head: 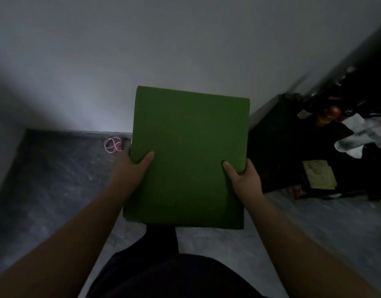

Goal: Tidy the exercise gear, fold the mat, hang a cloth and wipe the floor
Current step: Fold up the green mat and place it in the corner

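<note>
The folded green mat (188, 155) is held in the air in front of the person, above the floor (56, 179), with its flat face toward the camera. It forms one thick rectangular pad; layered edges show along its lower border.

Grip state: the left hand (131, 168) clamps the mat's left edge, thumb (146, 158) pressed on the front face, fingers hidden behind. The right hand (243, 179) clamps the right edge in the same way, thumb (228, 167) on the front face, fingers behind the mat. Both forearms are bare and extend from the lower corners of the view.

Count: one mat, two hands, one pink resistance band (113, 144).

The band lies in a loose loop on the floor at the foot of the wall (142, 50), just left of the mat's left edge as seen from the camera.

To the right stands a dark unit (277, 147), too dim to identify. Crumpled white cloth (361, 136) lies on it, with several small blurred items near it. A pale yellow flat item (319, 174) sits lower on its front side; its nature cannot be told.

The floor is grey with a mottled, streaked finish. The wall is plain and light grey. The room is dimly lit. The person's dark clothing (174, 276) fills the lower centre.
</note>
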The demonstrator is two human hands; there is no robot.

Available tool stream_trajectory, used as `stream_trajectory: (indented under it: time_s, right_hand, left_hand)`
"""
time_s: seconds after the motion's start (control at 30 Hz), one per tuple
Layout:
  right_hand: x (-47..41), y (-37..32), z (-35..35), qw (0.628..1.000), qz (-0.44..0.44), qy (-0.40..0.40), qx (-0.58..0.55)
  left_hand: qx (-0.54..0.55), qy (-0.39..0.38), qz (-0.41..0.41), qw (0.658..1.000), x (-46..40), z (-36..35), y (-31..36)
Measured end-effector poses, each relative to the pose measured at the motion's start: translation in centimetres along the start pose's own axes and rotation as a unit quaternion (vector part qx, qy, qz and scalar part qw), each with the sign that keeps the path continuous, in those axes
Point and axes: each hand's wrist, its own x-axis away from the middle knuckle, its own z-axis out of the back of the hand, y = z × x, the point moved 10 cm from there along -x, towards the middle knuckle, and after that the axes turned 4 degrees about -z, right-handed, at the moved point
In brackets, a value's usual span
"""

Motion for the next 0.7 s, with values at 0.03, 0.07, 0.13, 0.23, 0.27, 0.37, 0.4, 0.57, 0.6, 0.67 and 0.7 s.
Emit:
stream_trajectory:
  time_s: [0.03,0.07,0.13,0.23,0.27,0.37,0.4,0.57,0.6,0.67,0.7]
  right_hand:
    - [-1.7,0.0,-1.0,1.000,-0.019,0.004,-0.001]
    - [-3.4,-0.1,-2.0,0.999,-0.032,0.006,-0.003]
    - [-7.2,0.2,-4.1,0.998,-0.062,0.005,-0.002]
    - [-12.7,1.7,-7.2,0.995,-0.101,0.000,0.016]
    - [-14.5,2.6,-8.1,0.994,-0.110,-0.001,0.020]
    - [-19.5,5.9,-10.7,0.990,-0.137,0.004,0.032]
    - [-21.1,7.2,-11.7,0.989,-0.144,0.000,0.032]
    - [-31.8,17.7,-19.1,0.987,-0.143,-0.037,0.061]
    - [-34.2,20.1,-21.1,0.988,-0.130,-0.043,0.071]
    - [-38.5,25.6,-25.0,0.987,-0.114,-0.051,0.101]
    - [-40.5,28.2,-26.7,0.986,-0.107,-0.051,0.113]
  left_hand:
    - [-0.005,-0.013,0.008,1.000,-2.4,-0.3,0.0]
    - [-0.006,-0.025,0.017,1.000,-4.8,-0.6,-0.3]
    - [-0.016,-0.046,0.033,0.998,-9.8,-1.6,-0.8]
    - [-0.014,-0.071,0.056,0.996,-16.4,-4.0,-2.2]
    - [-0.015,-0.083,0.071,0.994,-18.2,-5.0,-3.1]
    - [-0.020,-0.124,0.135,0.983,-23.0,-8.4,-7.2]
    - [-0.017,-0.135,0.152,0.979,-24.6,-9.7,-9.0]
    - [-0.037,-0.152,0.174,0.972,-33.1,-17.1,-21.5]
    - [-0.043,-0.151,0.171,0.973,-35.1,-18.6,-24.7]
    - [-0.056,-0.155,0.182,0.969,-38.2,-21.5,-31.6]
    - [-0.056,-0.160,0.188,0.967,-39.7,-22.9,-35.1]
